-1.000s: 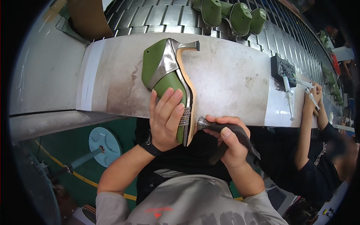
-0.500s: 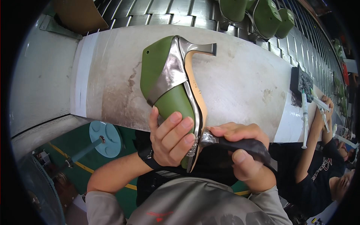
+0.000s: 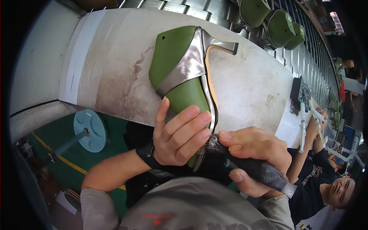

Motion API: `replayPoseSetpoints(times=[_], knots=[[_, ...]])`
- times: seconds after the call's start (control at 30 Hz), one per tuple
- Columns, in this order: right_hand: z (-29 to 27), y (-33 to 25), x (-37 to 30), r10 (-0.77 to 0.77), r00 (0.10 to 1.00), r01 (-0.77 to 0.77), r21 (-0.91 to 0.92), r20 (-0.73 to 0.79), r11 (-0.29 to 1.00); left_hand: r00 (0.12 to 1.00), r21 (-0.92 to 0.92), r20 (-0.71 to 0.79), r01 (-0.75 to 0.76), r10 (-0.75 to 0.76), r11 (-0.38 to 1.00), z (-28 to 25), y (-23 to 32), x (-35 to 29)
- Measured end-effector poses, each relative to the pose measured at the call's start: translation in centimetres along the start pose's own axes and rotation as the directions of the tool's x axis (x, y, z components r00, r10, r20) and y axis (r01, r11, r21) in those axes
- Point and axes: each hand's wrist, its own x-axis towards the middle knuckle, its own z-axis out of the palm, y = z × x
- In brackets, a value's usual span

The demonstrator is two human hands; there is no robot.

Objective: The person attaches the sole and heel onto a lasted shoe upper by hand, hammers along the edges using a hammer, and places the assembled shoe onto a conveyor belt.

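A silver high-heeled shoe (image 3: 188,67) on a green shoe last (image 3: 174,50) lies on its side, its heel pointing right and its tan sole facing right. My left hand (image 3: 178,134) is closed around the front of the last, fingers across the green surface, near a sparkly band at the toe. A dark, wrapped hand tool (image 3: 260,170) with a silvery rear end is gripped in my right hand (image 3: 258,147). Its front end meets the sole edge near the toe, partly behind my fingers; the tool's exact kind is unclear.
A pale, stained worktable (image 3: 119,65) lies under the shoe. Beyond it runs a slatted metal conveyor (image 3: 191,9) carrying several green lasts (image 3: 281,28). At the right, a co-worker in a black shirt (image 3: 312,191) has a hand near syringes (image 3: 302,126) and a black block (image 3: 296,96).
The shoe's heel end has shifted up and right in view. My right hand has changed its angle on the tool, whose silvery rear end now shows. My left hand keeps its hold.
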Motion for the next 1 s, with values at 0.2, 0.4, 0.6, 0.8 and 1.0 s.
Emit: replayPoseSetpoints(times=[0.2,0.4,0.6,0.8,1.0], knots=[[1.7,-0.9,-1.8,0.042,0.999,-0.043,-0.002,-0.033,0.999,0.999,-0.003,-0.047,0.021,-0.021,1.0,0.3,-0.1,-0.2],[4.2,-3.1,-4.6,0.072,0.997,-0.07,-0.09,0.026,0.994,0.997,0.032,0.034,-0.077,0.076,0.997,0.1,-0.7,-0.9],[3.8,-1.7,-6.0,0.164,0.986,-0.155,0.215,-0.023,0.964,0.996,0.046,0.056,-0.065,0.063,0.997,0.2,-0.7,-1.1],[3.7,-2.4,-4.4,0.138,0.923,0.037,0.441,-0.359,0.897,0.995,0.01,0.041,-0.092,0.092,0.996,0.3,-0.6,-1.5],[-0.1,-4.5,-1.2,0.113,0.702,0.378,0.502,-0.703,0.778,0.993,0.02,0.045,-0.107,0.106,0.994,0.3,-0.7,-1.9]])
